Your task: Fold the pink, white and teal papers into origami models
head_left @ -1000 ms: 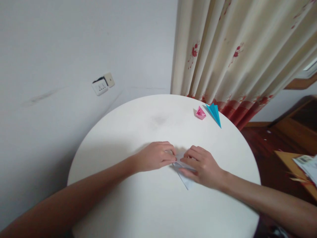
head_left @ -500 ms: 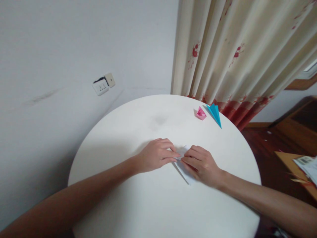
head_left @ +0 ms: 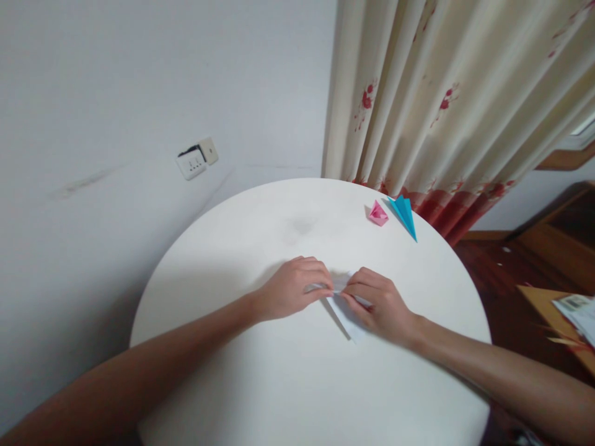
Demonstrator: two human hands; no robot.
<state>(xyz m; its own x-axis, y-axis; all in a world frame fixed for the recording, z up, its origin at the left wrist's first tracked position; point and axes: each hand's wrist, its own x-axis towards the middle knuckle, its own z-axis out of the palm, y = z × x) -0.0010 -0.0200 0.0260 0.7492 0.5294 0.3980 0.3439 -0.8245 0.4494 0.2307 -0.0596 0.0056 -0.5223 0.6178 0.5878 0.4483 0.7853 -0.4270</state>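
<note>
Head view: white paper [head_left: 346, 313] under both hands.

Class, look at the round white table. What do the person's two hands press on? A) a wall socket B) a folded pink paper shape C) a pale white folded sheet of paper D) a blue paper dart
C: the left hand and right hand meet over the pale white folded sheet of paper, while the pink paper shape and blue paper dart lie untouched at the far edge of the round white table.
</note>
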